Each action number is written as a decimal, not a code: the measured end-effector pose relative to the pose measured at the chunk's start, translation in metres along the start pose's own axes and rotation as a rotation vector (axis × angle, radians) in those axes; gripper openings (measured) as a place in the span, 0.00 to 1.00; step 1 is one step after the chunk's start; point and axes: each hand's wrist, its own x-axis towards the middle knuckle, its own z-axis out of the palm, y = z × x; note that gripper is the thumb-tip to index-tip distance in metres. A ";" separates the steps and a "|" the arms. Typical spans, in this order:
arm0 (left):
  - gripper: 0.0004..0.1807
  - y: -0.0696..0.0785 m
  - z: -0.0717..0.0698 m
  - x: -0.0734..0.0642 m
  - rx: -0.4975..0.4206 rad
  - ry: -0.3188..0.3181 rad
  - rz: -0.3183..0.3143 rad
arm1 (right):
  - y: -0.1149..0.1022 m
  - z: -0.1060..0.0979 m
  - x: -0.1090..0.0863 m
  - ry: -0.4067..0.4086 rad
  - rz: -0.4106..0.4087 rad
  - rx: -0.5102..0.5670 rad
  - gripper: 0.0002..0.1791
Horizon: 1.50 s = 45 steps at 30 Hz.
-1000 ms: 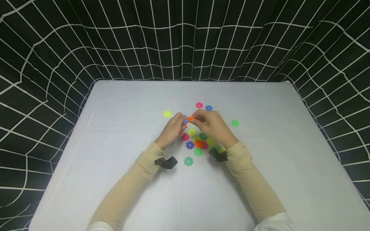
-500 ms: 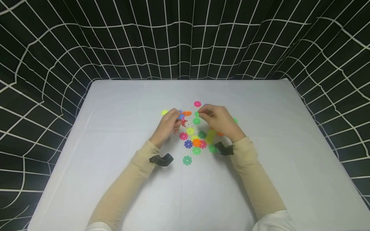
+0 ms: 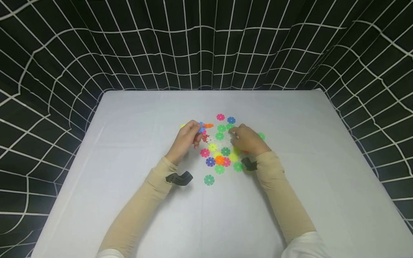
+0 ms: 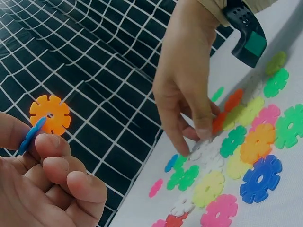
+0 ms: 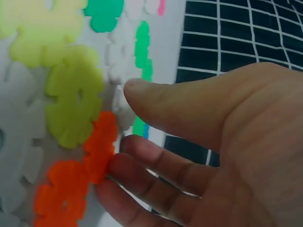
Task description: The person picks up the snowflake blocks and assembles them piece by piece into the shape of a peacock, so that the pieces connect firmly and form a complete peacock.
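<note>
My left hand (image 3: 185, 138) pinches a blue notched plastic disc (image 4: 33, 136) between thumb and index finger, raised above the table. An orange notched disc (image 4: 51, 113) is slotted into the blue one at an angle and sticks out past the fingertips. My right hand (image 3: 248, 139) is low over the right side of the loose discs, its index finger reaching toward a green disc (image 3: 229, 126). Whether that fingertip touches the disc I cannot tell. In the right wrist view, the thumb is straight and nothing shows between it and the other fingers, which lie near a red-orange disc (image 5: 100, 149).
Several loose discs lie on the white table (image 3: 155, 114), including a dark blue disc (image 3: 210, 162), a pink disc (image 3: 221, 117) and a teal disc (image 3: 209, 180). White discs (image 4: 208, 156) blend with the tabletop. Black netted-pattern curtains (image 3: 206, 46) surround the table.
My hands have parted: the right hand let go of the orange disc and moved right, then slightly down toward the green discs. The left hand keeps the joined discs, shifted slightly left.
</note>
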 end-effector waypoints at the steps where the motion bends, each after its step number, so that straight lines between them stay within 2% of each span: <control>1: 0.12 0.000 0.000 0.000 -0.001 -0.001 0.003 | 0.001 0.001 0.000 -0.001 -0.001 -0.008 0.25; 9: 0.12 0.001 -0.001 0.001 -0.003 0.008 0.017 | 0.003 0.004 0.001 0.040 0.002 0.010 0.22; 13: 0.11 0.001 -0.002 0.000 0.000 0.014 0.005 | 0.001 0.004 0.003 0.022 0.029 0.055 0.18; 16: 0.11 0.001 -0.003 0.000 -0.003 0.016 0.004 | -0.006 0.003 0.002 0.016 0.016 0.084 0.16; 18: 0.11 0.001 -0.004 0.000 -0.004 0.016 0.007 | -0.012 0.001 0.000 0.026 -0.011 0.126 0.16; 26: 0.13 0.000 -0.005 0.001 -0.008 0.030 0.004 | -0.035 -0.012 -0.016 0.160 -0.232 0.290 0.11; 32: 0.13 0.002 -0.004 0.000 -0.044 0.047 -0.001 | -0.049 -0.015 -0.027 0.207 -0.274 0.361 0.14; 37: 0.12 0.003 -0.003 -0.001 -0.056 0.058 -0.005 | -0.057 -0.014 -0.031 0.239 -0.327 0.372 0.13; 45: 0.09 0.001 0.001 -0.001 -0.072 0.046 0.012 | -0.064 -0.005 -0.030 0.374 -0.410 0.374 0.10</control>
